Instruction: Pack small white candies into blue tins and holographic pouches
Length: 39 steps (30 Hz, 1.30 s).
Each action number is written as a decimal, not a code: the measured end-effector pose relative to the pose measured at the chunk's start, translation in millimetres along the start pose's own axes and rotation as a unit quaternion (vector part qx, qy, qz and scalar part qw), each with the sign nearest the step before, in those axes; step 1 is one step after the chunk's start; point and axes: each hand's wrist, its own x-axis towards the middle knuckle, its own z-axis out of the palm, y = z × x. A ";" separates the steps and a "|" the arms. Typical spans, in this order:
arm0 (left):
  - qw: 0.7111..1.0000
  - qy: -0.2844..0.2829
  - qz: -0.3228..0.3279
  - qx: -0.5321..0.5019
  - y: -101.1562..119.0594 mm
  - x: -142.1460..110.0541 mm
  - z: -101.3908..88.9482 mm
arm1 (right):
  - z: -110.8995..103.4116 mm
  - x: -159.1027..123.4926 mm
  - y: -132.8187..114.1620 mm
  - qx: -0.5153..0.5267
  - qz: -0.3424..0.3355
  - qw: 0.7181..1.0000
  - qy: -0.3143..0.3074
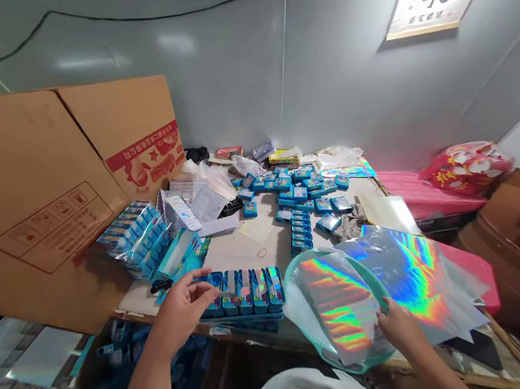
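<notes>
My left hand (192,302) is closed in a pinch, with a thin, pale piece like a sticker (229,295) at its fingertips. Below it stands a row of small blue plastic cases (253,291) with printed fronts, side by side at the table's front edge. A shiny rainbow sticker sheet (341,306) lies in a round mint-green basket (302,327). My right hand (399,324) reaches over the basket's right rim, its fingers closed on the sheet's right edge. Exactly how the fingertips grip is hard to see.
More blue cases (294,192) lie scattered and stacked across the table. Wrapped packs (136,237) lean by a large cardboard box (42,189) at left. Further rainbow sheets (411,276) overlap right of the basket. A bin of blue parts (136,378) is below the table.
</notes>
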 end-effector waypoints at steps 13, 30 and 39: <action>0.962 -0.267 -0.009 0.055 6.0 73.7 -50.6 | 27.2 -61.1 -324.4 0.266 -0.178 0.893 -0.317; 0.895 -0.413 -0.022 0.170 -27.5 180.9 -37.7 | 88.9 -77.1 -375.6 0.057 -0.047 0.964 -0.255; 0.858 -0.479 -0.055 0.175 -37.4 207.0 -26.7 | 84.8 -54.1 -386.9 -0.071 -0.038 0.939 -0.334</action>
